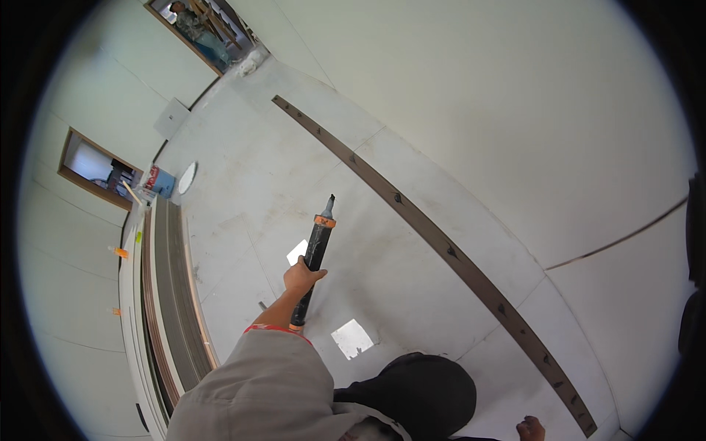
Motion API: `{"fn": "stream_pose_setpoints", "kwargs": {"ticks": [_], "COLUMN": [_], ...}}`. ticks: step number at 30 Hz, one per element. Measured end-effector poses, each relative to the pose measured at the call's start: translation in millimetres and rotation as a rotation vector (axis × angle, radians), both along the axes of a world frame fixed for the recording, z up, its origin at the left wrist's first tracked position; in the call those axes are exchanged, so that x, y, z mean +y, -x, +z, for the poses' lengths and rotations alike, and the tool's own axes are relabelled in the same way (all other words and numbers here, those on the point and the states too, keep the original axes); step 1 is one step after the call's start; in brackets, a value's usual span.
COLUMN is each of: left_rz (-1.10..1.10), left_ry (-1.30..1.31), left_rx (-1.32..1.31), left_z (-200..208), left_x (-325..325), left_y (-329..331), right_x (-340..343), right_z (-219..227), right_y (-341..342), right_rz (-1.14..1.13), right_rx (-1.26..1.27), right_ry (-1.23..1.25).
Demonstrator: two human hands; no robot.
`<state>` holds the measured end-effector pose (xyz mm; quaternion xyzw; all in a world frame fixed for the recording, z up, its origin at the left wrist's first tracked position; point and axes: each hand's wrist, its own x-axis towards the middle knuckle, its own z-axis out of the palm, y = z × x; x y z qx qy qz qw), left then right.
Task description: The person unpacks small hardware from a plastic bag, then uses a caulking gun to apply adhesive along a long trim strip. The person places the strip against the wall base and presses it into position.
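My left hand (301, 278) is wrapped round a black caulking gun (318, 239) with orange end rings. Its grey nozzle, dark at the tip, points away from me over the floor. A long brown trim strip (419, 213) lies to the right, running diagonally from far left to near right. Dark dabs of what looks like adhesive dot its face at intervals. Low in the picture, my right hand (531, 428) is close to the strip's near end, its fingers curled. The frame edge cuts this hand off, and what it may hold is hidden.
Long panels and strips (173, 287) are stacked along the left wall. A blue bucket (159, 181) and a white round lid (188, 178) stand beyond them. White square pieces (353, 339) lie on the floor near my dark-clad knee (419, 389). Another person (193, 29) is in the far doorway.
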<state>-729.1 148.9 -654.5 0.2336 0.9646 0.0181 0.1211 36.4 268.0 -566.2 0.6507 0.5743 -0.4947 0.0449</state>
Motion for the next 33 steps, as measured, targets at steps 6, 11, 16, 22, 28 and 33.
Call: {"fn": "stream_pose_setpoints", "kwargs": {"ticks": [6, 11, 16, 22, 28, 33], "left_rz": [-0.217, -0.313, -0.212, -0.131, -0.115, -0.183], "left_ry": [-0.016, -0.291, -0.42, -0.339, -0.247, -0.052], "left_rx": [-0.125, -0.844, -1.239, -1.277, -1.266, -1.123], "left_z": [25.3, 50.8, 61.7, 82.0, 72.6, 78.6], "left_x": [34.9, 81.3, 121.7, 140.5, 135.6, 144.6], "left_y": [22.3, 32.8, 25.4, 30.5, 53.6, 47.2], "right_x": [-20.1, -8.8, -26.5, -35.4, -37.4, -33.2], "right_z": [-41.5, -16.2, -22.2, -13.7, -5.5, -9.0], "right_y": [-37.0, -13.8, -31.7, -29.1, -18.4, -3.6], "right_rz": [0.017, -0.178, -0.057, -0.257, -0.336, -0.399], "right_rx": [0.013, 0.014, 0.029, -0.051, -0.032, 0.007], "right_ry": [0.031, 0.058, -0.011, 0.113, 0.128, 0.054]}}
